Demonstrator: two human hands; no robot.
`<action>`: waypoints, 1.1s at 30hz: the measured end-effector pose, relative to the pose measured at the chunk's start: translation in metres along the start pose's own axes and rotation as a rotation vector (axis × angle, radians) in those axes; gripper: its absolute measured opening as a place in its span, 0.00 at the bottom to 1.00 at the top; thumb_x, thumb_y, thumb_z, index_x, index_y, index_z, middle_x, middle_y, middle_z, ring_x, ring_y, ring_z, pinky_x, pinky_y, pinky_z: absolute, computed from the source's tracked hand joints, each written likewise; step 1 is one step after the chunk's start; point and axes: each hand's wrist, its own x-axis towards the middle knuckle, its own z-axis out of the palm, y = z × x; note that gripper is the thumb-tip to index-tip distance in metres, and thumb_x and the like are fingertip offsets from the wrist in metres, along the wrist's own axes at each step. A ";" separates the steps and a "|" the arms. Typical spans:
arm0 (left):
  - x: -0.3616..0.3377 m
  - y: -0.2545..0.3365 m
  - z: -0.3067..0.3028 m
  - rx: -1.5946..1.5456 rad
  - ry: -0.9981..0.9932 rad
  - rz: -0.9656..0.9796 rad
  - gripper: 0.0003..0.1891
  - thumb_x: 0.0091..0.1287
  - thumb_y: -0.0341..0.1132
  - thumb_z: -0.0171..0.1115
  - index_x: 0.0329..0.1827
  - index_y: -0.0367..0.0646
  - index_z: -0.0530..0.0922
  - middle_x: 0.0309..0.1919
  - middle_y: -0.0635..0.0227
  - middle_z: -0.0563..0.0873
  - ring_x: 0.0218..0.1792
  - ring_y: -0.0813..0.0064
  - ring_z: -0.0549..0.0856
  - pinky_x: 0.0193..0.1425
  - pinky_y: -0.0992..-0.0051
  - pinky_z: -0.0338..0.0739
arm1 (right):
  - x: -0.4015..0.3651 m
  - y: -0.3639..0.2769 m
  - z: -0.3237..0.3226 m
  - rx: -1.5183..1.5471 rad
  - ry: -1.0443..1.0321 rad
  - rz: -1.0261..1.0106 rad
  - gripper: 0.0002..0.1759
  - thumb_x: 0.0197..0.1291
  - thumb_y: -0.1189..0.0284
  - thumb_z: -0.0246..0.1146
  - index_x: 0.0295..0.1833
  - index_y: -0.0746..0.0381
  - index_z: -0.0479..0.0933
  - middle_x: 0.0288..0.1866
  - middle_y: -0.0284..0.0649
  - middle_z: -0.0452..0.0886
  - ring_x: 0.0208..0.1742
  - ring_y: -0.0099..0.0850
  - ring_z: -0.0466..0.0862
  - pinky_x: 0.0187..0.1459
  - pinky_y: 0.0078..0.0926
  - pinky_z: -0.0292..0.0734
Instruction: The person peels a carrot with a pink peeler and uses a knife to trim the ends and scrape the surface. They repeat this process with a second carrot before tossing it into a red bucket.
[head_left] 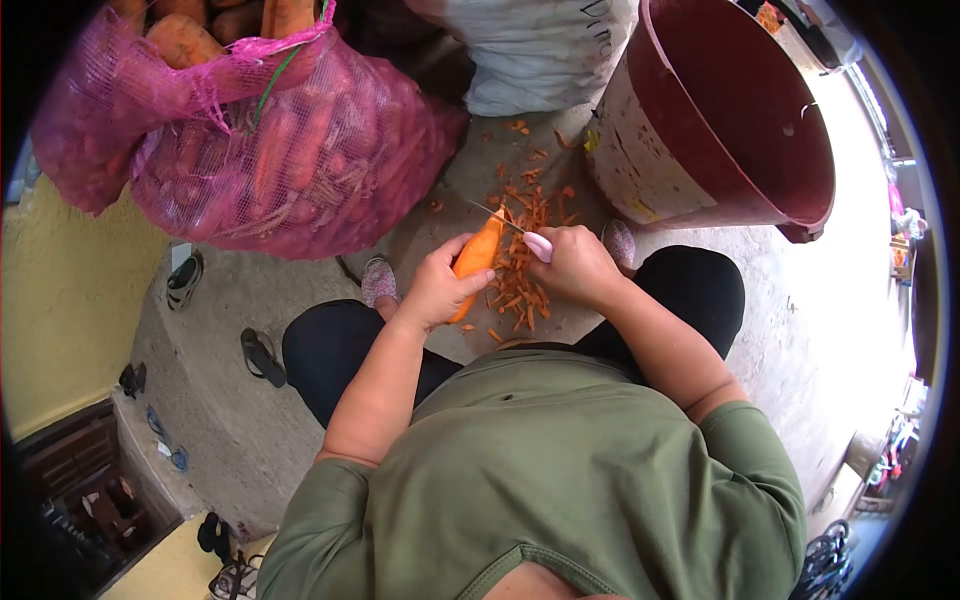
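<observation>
Wrapped around a peeled orange carrot (479,262), my left hand (447,283) holds it upright with its narrow end pointing away from me. My right hand (580,264) grips the pinkish handle of a small knife (537,244). The knife's thin blade crosses the carrot near its far end. Below both hands, orange peelings (521,295) lie scattered on the concrete floor between my feet.
A pink mesh sack (300,150) full of carrots stands at the upper left. Beyond the peelings is a white sack (535,55). A large dark red bucket (640,150) stands at the upper right. Loose sandals (262,357) lie on the floor at left.
</observation>
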 end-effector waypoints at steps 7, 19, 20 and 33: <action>0.002 -0.011 0.005 0.255 0.032 0.100 0.24 0.49 0.30 0.64 0.51 0.37 0.70 0.38 0.69 0.77 0.38 0.82 0.75 0.44 0.81 0.69 | 0.017 0.017 0.025 -0.109 -0.049 0.050 0.11 0.44 0.69 0.59 0.34 0.63 0.76 0.31 0.48 0.78 0.32 0.42 0.79 0.36 0.36 0.73; 0.012 0.002 0.001 -0.797 0.197 -0.218 0.20 0.62 0.38 0.50 0.55 0.41 0.61 0.36 0.57 0.78 0.31 0.70 0.79 0.32 0.75 0.76 | 0.002 0.006 0.024 0.616 -0.271 -0.076 0.13 0.49 0.67 0.63 0.29 0.66 0.69 0.18 0.39 0.75 0.24 0.25 0.81 0.22 0.23 0.72; 0.012 0.000 0.003 -0.804 0.207 -0.208 0.20 0.62 0.38 0.50 0.55 0.40 0.62 0.37 0.57 0.77 0.31 0.70 0.79 0.32 0.75 0.76 | -0.002 -0.003 0.019 0.689 -0.329 -0.040 0.13 0.51 0.66 0.62 0.30 0.65 0.69 0.19 0.38 0.75 0.22 0.24 0.80 0.20 0.21 0.71; -0.001 -0.009 0.000 -0.731 -0.575 0.021 0.54 0.39 0.58 0.68 0.65 0.47 0.46 0.56 0.63 0.64 0.54 0.71 0.69 0.55 0.70 0.67 | 0.000 -0.004 0.013 1.031 -0.399 0.090 0.19 0.54 0.57 0.59 0.37 0.64 0.70 0.24 0.35 0.74 0.16 0.20 0.71 0.15 0.15 0.66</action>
